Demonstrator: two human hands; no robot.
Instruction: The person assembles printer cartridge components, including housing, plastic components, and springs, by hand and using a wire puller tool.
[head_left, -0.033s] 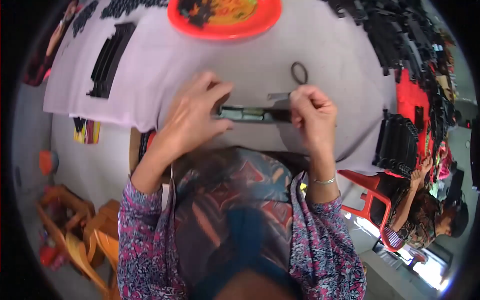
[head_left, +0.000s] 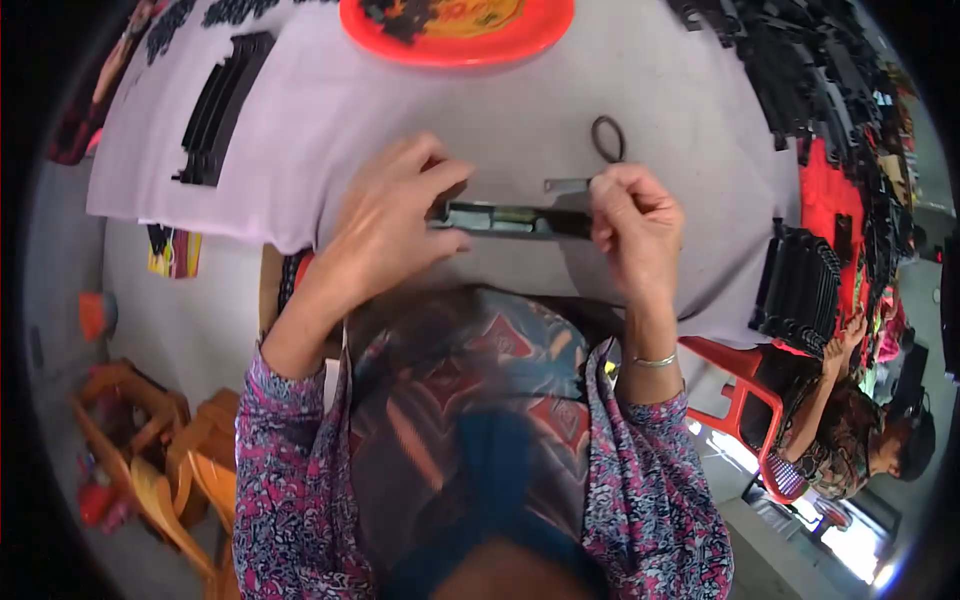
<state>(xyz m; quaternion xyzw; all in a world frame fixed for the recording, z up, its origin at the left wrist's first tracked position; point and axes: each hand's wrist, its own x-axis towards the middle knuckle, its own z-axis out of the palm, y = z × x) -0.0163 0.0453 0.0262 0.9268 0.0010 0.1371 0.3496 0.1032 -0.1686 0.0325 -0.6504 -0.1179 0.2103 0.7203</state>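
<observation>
I hold a long, narrow black strip-shaped part (head_left: 512, 219) level above the near edge of a table covered in pale lilac cloth (head_left: 480, 110). My left hand (head_left: 385, 225) grips its left end and my right hand (head_left: 632, 222) pinches its right end. Just beyond my right hand lie a small flat metal piece (head_left: 566, 185) and a black ring (head_left: 607, 138) on the cloth.
An orange-red plate (head_left: 460, 25) with black bits stands at the far edge. Stacks of black strips lie at the left (head_left: 218, 105), right (head_left: 800, 285) and far right (head_left: 800, 60). Another person (head_left: 860, 420) sits at the right by a red chair (head_left: 745, 375). Orange stools (head_left: 160, 450) stand at the lower left.
</observation>
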